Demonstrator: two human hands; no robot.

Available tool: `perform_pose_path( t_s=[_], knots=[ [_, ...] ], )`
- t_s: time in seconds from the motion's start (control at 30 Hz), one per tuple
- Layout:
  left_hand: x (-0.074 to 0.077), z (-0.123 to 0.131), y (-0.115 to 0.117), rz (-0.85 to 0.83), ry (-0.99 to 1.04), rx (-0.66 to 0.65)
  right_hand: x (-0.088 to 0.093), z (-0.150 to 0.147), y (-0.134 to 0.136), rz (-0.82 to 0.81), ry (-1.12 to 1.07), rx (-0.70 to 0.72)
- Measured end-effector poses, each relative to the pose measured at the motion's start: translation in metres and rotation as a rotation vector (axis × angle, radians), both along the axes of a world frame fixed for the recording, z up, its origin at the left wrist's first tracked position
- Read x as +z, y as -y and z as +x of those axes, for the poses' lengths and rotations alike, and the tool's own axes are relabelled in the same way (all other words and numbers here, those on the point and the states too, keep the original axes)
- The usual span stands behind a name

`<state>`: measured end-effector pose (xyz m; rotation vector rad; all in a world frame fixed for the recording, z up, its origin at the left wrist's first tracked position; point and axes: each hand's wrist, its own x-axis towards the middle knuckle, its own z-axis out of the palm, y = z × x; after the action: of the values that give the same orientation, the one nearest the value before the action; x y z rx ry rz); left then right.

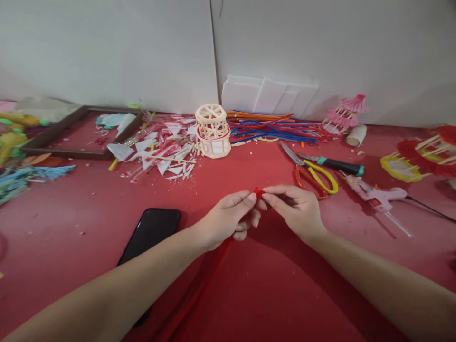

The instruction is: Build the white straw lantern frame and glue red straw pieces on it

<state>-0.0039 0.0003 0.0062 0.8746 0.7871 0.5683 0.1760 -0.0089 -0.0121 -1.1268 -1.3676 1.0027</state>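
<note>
Thumb and fingers of my left hand (231, 216) pinch the end of a red strip (257, 192), which looks like crepe paper or ribbon. My right hand (294, 206) pinches the same end from the other side, its fingertips almost touching the left ones. The strip's long tail (217, 266) hangs below my left hand and runs down toward the bottom edge, partly behind my left forearm. Beyond the hands stands a cream lattice cylinder (213, 133) built of thin sticks, with a red band around its middle.
A black phone (151, 232) lies left of my hands. To the right are scissors (309, 171), a utility knife (338, 165) and a pink glue gun (377, 192). Paper scraps (164, 152), coloured pipe cleaners (274, 128) and a brown frame (67, 153) lie farther back.
</note>
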Motion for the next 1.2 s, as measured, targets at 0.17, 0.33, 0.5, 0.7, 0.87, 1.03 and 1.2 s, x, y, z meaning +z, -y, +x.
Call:
perform_pose_path(
  t_s=[0.17, 0.33, 0.5, 0.7, 0.87, 1.03, 1.2],
  knots=[
    [0.0002, -0.0001, 0.0007, 0.018, 0.013, -0.002, -0.0015, -0.0007, -0.0003, -0.012, 0.009, -0.016],
    [0.0002, -0.0001, -0.0001, 0.022, 0.003, 0.001, -0.0036, 0.0004, -0.0007, -0.025, 0.02, 0.005],
    [0.0007, 0.0003, 0.0, 0.015, -0.032, 0.008, -0.0024, -0.0001, -0.0006, -0.006, 0.007, 0.037],
    [0.0012, 0.001, 0.0017, 0.034, -0.061, -0.002, 0.0007, -0.0005, -0.0007, -0.017, 0.038, 0.025],
    [0.0012, 0.0022, 0.0015, 0.078, -0.096, -0.015, 0.0006, -0.0008, -0.0003, -0.016, 0.024, 0.043],
    [0.0003, 0.0017, 0.0014, 0.234, -0.238, -0.038, -0.0029, -0.0009, -0.0022, -0.052, 0.013, 0.045],
    [0.0, 0.0013, 0.0026, 0.308, -0.302, -0.04, -0.0037, -0.0002, -0.0051, -0.065, 0.028, 0.067]
  ],
)
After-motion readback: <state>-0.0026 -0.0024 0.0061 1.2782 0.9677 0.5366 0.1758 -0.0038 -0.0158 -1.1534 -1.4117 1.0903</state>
